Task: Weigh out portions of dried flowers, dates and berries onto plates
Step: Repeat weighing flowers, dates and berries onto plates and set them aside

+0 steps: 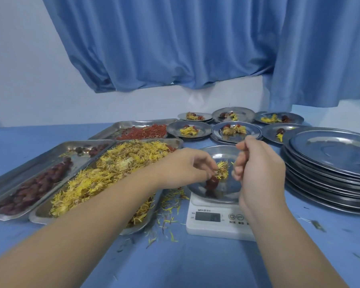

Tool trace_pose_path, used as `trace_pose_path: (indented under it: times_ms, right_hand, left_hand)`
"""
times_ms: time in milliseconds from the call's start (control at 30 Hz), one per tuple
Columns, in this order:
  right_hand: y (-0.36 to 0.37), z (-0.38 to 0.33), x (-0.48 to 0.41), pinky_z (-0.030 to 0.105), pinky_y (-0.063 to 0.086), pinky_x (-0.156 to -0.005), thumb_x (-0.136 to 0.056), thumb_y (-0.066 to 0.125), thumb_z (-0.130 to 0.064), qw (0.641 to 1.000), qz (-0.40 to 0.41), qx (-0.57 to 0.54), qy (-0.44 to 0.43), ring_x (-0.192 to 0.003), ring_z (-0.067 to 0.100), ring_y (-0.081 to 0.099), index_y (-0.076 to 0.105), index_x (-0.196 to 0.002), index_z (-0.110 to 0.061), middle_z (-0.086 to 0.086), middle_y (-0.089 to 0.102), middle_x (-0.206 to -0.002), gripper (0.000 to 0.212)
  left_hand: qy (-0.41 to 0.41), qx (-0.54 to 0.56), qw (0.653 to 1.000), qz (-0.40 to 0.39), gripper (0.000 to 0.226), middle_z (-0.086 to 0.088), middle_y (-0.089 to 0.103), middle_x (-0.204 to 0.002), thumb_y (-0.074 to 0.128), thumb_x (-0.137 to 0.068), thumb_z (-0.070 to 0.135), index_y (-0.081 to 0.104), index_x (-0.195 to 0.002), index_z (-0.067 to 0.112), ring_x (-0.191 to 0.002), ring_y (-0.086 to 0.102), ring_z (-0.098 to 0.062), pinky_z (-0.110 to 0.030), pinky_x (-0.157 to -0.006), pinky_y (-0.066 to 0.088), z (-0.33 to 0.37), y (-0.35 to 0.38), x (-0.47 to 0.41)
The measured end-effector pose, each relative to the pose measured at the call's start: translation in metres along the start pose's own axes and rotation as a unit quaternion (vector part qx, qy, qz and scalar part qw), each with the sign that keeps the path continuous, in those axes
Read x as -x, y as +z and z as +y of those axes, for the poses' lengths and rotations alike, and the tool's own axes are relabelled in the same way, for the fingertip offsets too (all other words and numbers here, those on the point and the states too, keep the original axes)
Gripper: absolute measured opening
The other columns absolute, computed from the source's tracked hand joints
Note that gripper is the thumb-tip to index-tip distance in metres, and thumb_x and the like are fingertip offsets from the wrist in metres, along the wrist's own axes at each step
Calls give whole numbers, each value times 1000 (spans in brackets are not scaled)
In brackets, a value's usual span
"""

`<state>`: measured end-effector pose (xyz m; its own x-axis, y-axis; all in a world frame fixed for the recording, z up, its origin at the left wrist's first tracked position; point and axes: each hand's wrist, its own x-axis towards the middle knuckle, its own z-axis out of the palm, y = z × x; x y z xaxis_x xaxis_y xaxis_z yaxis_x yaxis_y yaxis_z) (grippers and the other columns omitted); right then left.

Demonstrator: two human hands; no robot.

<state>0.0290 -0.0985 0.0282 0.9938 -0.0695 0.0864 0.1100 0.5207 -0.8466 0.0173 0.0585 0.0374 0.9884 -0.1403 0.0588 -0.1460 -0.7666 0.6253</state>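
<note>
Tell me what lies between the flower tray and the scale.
Head view: loose yellow petals strewn on the blue cloth between flower tray and scale.

Left arm: bare forearm, entering at lower left of frame, angled up to centre. Left hand (pixel 185 166): palm down, fingers (pixel 208 163) curled, tips meeting a shaggy yellow dried flower head (pixel 222 170); grip unclear through blur. Right arm: bare, rising from lower right. Right hand (pixel 258 163): centre frame, edge-on, fingers (pixel 238 163) loosely curled inward; contents hidden.
</note>
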Motion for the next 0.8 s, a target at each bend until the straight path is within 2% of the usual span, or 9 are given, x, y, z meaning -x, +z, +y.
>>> trace_pose_path:
  times_ms: [100, 133, 200, 300, 367, 467, 600, 733, 800]
  right_hand:
    - [2, 4, 2, 24, 28, -39, -91, 54, -25, 999, -14, 43, -18, -41, 13, 34, 59, -62, -19, -3, 43, -45, 30]
    - [3, 6, 2, 25, 29, -40, -91, 54, -26, 999, -18, 47, -20, -42, 13, 34, 59, -61, -20, -3, 43, -45, 30]
    - [5, 6, 0, 24, 28, -39, -91, 54, -25, 999, -27, 24, -4, -41, 12, 34, 59, -63, -19, -2, 43, -46, 29]
    - [8, -3, -13, 22, 26, -37, -95, 52, -24, 997, -54, -27, 50, -38, 10, 32, 58, -71, -13, -3, 42, -45, 27]
    - [10, -13, -29, 20, 26, -37, -95, 50, -24, 995, -70, -21, 71, -37, 8, 32, 58, -73, -12, -4, 43, -47, 26]
    - [21, -30, -57, 21, 27, -39, -93, 51, -22, 990, -116, 60, 56, -41, 9, 35, 59, -74, -13, -5, 46, -49, 22]
    - [45, -35, -91, 19, 32, -38, -89, 52, -16, 968, -157, 192, 31, -41, 12, 40, 61, -72, -13, -3, 53, -47, 20]
    - [58, -18, -116, 22, 43, -41, -87, 59, -21, 928, -216, 302, -15, -46, 11, 53, 67, -72, -17, -3, 63, -57, 17]
    - [57, -6, -126, 22, 48, -46, -85, 60, -26, 904, -226, 361, -28, -52, 7, 58, 69, -75, -19, -6, 67, -63, 15]
  left_hand:
    - [19, -72, 997, 19, 13, 16, 72, -90, 68, -86, 23, 69, -94, 34, -72, 60, 9, -10, -69, 46, 2, -2, -7]
    - [23, -88, 995, 29, 12, 17, 70, -89, 67, -87, 24, 69, -93, 35, -68, 58, 10, -8, -62, 41, 2, -5, -10]
    - [22, -96, 994, 49, 12, 20, 67, -86, 66, -88, 25, 67, -91, 37, -66, 56, 11, -7, -57, 38, 0, -12, -12]
    - [13, -107, 992, 62, 12, 24, 64, -82, 64, -89, 27, 67, -92, 38, -70, 56, 12, -9, -59, 36, -10, -27, -13]
    - [-2, -132, 989, 68, 11, 22, 65, -90, 63, -89, 29, 67, -93, 38, -78, 56, 10, -12, -65, 38, -18, -41, -17]
    - [-38, -153, 983, 95, 11, 19, 66, -95, 62, -90, 29, 69, -96, 34, -83, 56, 9, -8, -63, 38, -31, -66, -26]
    - [-89, -144, 975, 145, 8, 16, 68, -93, 62, -89, 28, 69, -93, 30, -86, 61, -4, -25, -70, 44, -54, -105, -39]
    - [-142, -172, 951, 215, 11, 4, 68, -100, 59, -92, 23, 69, -96, 24, -80, 60, -12, -27, -68, 44, -90, -141, -54]
    - [-171, -206, 936, 226, 16, 0, 68, -104, 57, -93, 27, 69, -102, 20, -91, 61, -20, -30, -76, 46, -112, -158, -64]
